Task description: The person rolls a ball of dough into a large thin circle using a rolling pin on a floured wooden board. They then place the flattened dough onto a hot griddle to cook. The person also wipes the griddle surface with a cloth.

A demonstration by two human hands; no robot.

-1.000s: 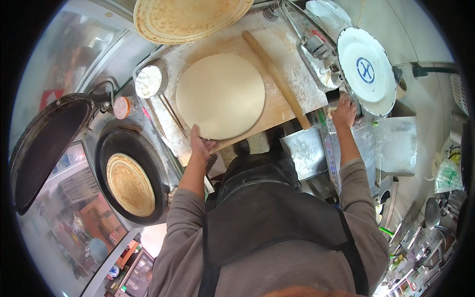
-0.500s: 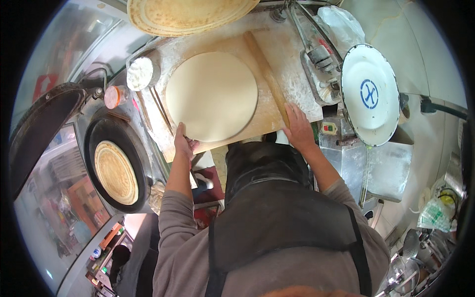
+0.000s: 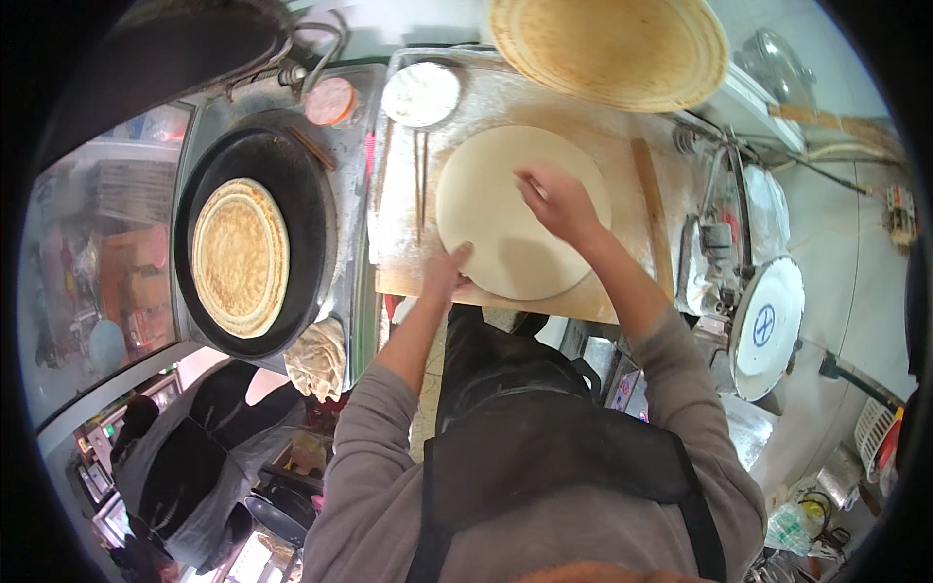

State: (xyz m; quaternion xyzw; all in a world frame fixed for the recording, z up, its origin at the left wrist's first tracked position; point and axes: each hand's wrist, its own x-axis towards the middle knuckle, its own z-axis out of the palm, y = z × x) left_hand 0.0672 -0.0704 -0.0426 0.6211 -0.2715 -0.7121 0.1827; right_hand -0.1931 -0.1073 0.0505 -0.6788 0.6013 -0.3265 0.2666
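Note:
A large, pale round of rolled dough (image 3: 505, 238) lies flat on the floured wooden board. At its near left edge is my left hand (image 3: 447, 274), its thumb on top and its fingers at or under the rim. My right hand (image 3: 561, 204) is over the dough's upper right part, casting a shadow on it. Its fingers are curled together, and whether they hold anything is hidden. To the right of the dough lies a wooden rolling pin (image 3: 653, 214), untouched. A pair of thin sticks (image 3: 421, 185) rests on the board to the left.
A black round pan (image 3: 313, 233) at left holds a browned flatbread (image 3: 241, 257). A crumpled cloth (image 3: 317, 360) lies beside it. At the back stand a bowl of white flour (image 3: 421, 94), an orange-rimmed jar (image 3: 330, 101) and a large baked flatbread (image 3: 612, 49). A white enamel plate (image 3: 768, 330) stands at right.
My right hand has left the rolling pin and moved left over the dough. My left hand stays at the dough's near left edge. The whole view has turned toward the left.

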